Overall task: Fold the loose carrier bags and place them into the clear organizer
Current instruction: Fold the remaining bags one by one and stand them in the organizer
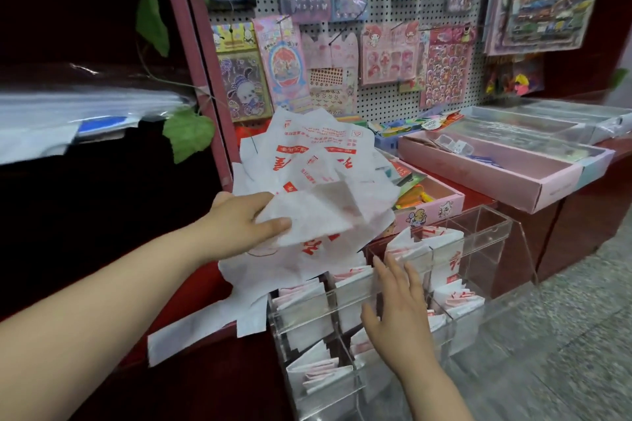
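A bundle of loose white carrier bags (pixel 318 178) with red print is lifted above the red counter, and my left hand (pixel 244 224) grips its lower left edge with the thumb on top. Bag ends trail down over the counter's front edge (pixel 205 325). The clear organizer (pixel 485 236) stands at the counter's corner, its several compartments holding folded white and red bags (pixel 321 372). My right hand (pixel 396 311) lies over the organizer's middle compartments with its fingers straight, holding nothing.
A pegboard (pixel 376 96) hung with sticker sheets rises behind the counter. Pink trays (pixel 547 188) and clear boxes (pixel 533 120) of stationery line the counter to the right. Green leaves (pixel 188 133) hang at the left beside dark shelving. Grey floor lies at the lower right.
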A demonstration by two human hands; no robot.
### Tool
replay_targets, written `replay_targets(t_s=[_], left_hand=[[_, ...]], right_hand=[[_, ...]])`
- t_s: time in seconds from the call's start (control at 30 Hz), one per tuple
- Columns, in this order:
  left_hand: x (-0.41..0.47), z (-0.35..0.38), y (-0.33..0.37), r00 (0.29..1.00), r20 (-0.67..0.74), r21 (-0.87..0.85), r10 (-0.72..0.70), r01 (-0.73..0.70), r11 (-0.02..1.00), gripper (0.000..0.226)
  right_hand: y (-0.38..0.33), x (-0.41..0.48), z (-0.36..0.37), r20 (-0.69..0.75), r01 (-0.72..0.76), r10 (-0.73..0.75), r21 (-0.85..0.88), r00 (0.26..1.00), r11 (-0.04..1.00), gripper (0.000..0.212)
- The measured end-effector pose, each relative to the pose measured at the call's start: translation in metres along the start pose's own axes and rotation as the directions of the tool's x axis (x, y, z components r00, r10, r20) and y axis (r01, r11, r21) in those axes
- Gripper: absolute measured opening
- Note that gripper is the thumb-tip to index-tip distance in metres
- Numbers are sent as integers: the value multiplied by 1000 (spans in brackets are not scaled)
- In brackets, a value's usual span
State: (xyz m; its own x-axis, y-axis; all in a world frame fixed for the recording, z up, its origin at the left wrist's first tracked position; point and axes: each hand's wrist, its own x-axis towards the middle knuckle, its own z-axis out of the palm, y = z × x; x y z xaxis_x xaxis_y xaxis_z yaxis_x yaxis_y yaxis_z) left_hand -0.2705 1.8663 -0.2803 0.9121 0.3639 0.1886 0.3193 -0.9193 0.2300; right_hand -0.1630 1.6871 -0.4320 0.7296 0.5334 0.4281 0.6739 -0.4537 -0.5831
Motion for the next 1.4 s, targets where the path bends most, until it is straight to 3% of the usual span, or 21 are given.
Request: replay_targets(t_s=[0.1,0.17,0.27,0.33,0.4,0.5,0.57,0.67,0.7,0.83,0.97,1.03,1.1,1.17,1.23,1.3,1.4], left_hand=[[-38,-16,-26,980,-161,52,115,-108,993,52],[-67,-26,-53,959,-232,105,162,-141,985,40],[-120,-39,-87,956,-247,266,159,-91,960,21],[-154,-39,-107,963,-234,359,134,-42,933,17],[-185,-33,-125,973,-207,367,102,-19,930,14],[-221,-16,-146,968,-240,315,-73,149,937,32],[-235,-5,-153,918,-322,200,-232,305,931,36],[-246,10,-154,792,-347,-69,-502,512,856,26],[-247,15,-155,754,-322,-176,-572,546,819,22],[-249,26,-161,693,-305,-508,-653,462,727,28],[-248,22,-161,683,-243,-649,-689,413,639,47],[-248,19,-165,629,-219,-757,-746,373,536,54],[-246,17,-163,577,-203,-810,-791,354,467,45],[-241,18,-159,556,-192,-794,-809,396,461,27],[-236,23,-155,560,-209,-776,-801,404,485,12],[-233,27,-153,531,-208,-799,-821,392,456,18],[-230,26,-151,522,-163,-805,-837,420,419,28]], right_hand=[[-17,5,2,-163,-25,28,24,986,999,60],[-29,9,6,-274,-17,31,50,961,999,54],[-54,10,3,-430,-61,128,167,894,984,45],[-69,8,3,-456,-26,168,300,874,953,47],[-85,5,3,-407,18,154,389,900,921,52],[-105,3,11,-169,-11,103,474,980,880,46],[-118,-3,22,-20,11,-4,363,1000,932,43],[-141,-12,42,80,229,-232,37,970,973,36],[-151,-14,46,178,274,-268,-13,947,962,38],[-174,-22,69,427,359,-263,-162,865,919,54],[-188,-25,90,311,375,-286,-282,907,883,40],[-191,-20,94,250,350,-285,-275,925,895,27],[-190,-18,95,149,318,-286,-270,946,909,13],[-195,-15,90,205,229,-173,-290,963,929,20],[-194,-13,88,300,184,-73,-361,951,914,48],[-192,-10,86,318,194,-67,-385,946,903,61],[-195,-8,85,333,165,-33,-378,942,911,58]])
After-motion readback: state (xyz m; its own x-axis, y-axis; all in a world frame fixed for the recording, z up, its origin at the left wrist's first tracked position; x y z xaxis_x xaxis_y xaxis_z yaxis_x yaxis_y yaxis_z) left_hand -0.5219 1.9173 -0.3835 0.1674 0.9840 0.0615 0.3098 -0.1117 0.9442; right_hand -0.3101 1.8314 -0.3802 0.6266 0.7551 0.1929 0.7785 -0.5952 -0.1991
